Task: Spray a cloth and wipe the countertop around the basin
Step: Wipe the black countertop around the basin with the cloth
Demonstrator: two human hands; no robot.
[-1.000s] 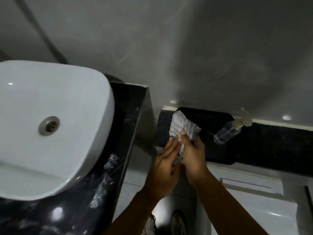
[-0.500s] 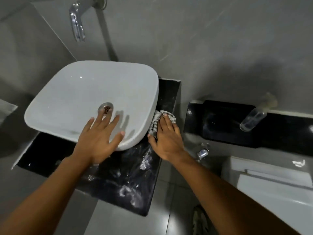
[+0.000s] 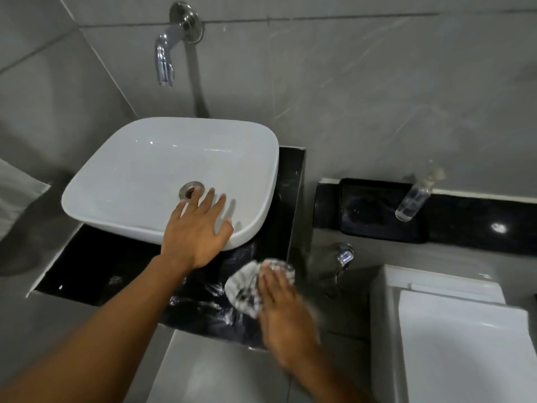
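1. Since half a second ago, your right hand (image 3: 283, 318) slid the cloth (image 3: 252, 287) from beside the basin's right wall down to the front right corner of the countertop (image 3: 96, 274).
2. You pressed the crumpled cloth flat under open, extended fingers, palm down; the hand was blurred.
3. Your left hand (image 3: 195, 234) lay spread on the front rim of the basin (image 3: 139, 173), fingers apart, gripping nothing.
4. Wet streaks showed on the black surface just left of the cloth.
5. Your spray bottle (image 3: 414, 199) leaned on the black ledge (image 3: 470, 219) at the right, well apart from both hands.
6. You had the tap (image 3: 165, 58) on the wall above the basin.
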